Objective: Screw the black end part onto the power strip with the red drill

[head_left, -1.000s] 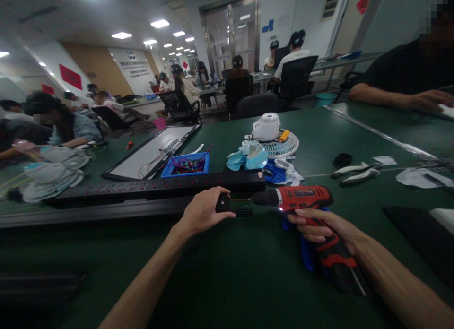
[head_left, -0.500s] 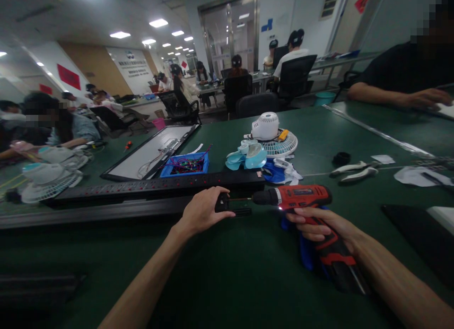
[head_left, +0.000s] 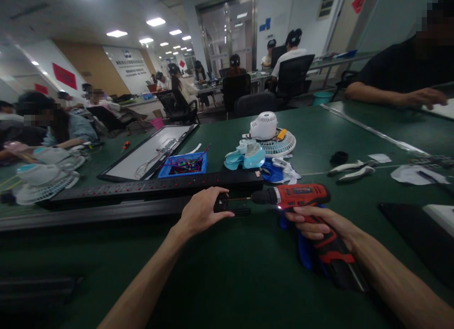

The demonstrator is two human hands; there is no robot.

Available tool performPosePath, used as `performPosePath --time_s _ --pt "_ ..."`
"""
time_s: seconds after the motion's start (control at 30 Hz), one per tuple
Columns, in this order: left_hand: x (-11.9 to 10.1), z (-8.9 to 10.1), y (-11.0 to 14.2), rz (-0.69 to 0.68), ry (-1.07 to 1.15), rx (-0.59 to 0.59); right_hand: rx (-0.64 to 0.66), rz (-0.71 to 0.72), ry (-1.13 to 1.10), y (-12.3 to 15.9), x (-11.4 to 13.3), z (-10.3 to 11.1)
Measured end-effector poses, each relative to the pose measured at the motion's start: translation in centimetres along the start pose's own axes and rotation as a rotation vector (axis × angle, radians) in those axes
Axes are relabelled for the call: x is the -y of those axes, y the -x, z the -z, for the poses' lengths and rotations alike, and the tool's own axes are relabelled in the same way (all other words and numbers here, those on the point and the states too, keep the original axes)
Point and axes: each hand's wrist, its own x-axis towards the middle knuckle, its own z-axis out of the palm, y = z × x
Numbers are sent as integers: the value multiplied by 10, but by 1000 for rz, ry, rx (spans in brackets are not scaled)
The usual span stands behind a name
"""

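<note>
My right hand (head_left: pixel 321 225) is wrapped round the grip of a red and black cordless drill (head_left: pixel 301 196), which lies sideways with its lit nose pointing left. The bit meets a small black part (head_left: pixel 232 205) on the green table (head_left: pixel 220 272). My left hand (head_left: pixel 202 211) pinches the left end of that part, fingers closed on it. Just behind both hands runs a long black bar (head_left: pixel 152 186) with a row of small red dots.
Behind the bar are a blue tray of wires (head_left: pixel 184 164), a flat framed panel (head_left: pixel 149 151), a dismantled white fan (head_left: pixel 271 133) with light blue blades (head_left: pixel 246 156), and white-handled pliers (head_left: pixel 349 170). A person's arm (head_left: pixel 393 98) rests at the far right. Other people sit at the left and at the back.
The view has shifted slightly; my hands, the drill and the black part keep the same positions relative to each other.
</note>
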Motion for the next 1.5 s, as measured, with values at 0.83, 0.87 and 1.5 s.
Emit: performPosePath --time_s 0.83,0.87,1.5 --pt "-4 0 -1 2 -23 -6 18 -2 9 1 2 -1" --pt "-4 0 -1 1 -22 -5 18 -3 11 1 2 -1" --pt "-6 1 -1 -11 -17 -16 -23 31 78 3 5 10"
